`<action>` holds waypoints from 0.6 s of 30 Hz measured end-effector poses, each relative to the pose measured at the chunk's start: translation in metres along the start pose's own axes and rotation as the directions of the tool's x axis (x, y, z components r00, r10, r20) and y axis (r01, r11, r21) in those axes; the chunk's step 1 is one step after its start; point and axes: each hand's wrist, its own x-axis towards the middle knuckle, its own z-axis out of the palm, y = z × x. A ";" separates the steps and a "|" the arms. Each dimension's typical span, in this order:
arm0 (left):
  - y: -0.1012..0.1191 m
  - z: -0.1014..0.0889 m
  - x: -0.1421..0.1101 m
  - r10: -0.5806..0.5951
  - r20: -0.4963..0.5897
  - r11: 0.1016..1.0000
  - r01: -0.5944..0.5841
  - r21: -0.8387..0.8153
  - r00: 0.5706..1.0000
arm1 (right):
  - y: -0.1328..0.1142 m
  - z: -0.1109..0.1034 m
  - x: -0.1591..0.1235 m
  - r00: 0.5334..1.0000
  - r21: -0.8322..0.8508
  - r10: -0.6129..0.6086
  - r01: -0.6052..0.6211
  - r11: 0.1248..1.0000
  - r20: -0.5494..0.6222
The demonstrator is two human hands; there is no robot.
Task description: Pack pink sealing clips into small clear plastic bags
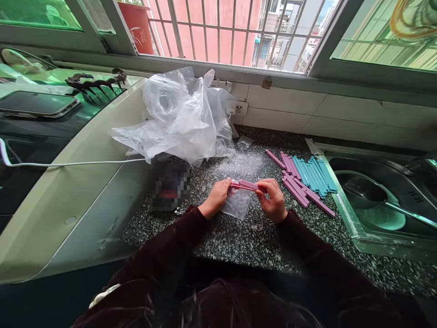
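Above the speckled counter, my left hand point(218, 197) is closed on the left end of a pink bag clip point(248, 184). A small clear plastic bag point(238, 204) hangs just below the clip, by my left fingers; whether it is gripped is hidden. With thumb and fingertips, my right hand point(272, 199) pinches the clip's right end. The clip looks like two slim bars, slightly apart. To the right of my right hand lie several loose pink clips point(295, 189) and a row of teal clips point(312, 175).
Crumpled clear plastic bags point(184, 118) are heaped at the back, near a wall socket point(239, 109). A blurred-out dark object point(170, 186) stands left of my hands. On the right is a sink point(355, 228) holding a pan point(363, 187). A white cable point(78, 163) crosses the left side.
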 end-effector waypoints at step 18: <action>-0.005 -0.008 0.008 0.035 -0.041 0.998 -0.038 -0.054 0.999 | 0.002 -0.007 0.003 0.994 -0.045 -0.065 0.061 0.997 -0.091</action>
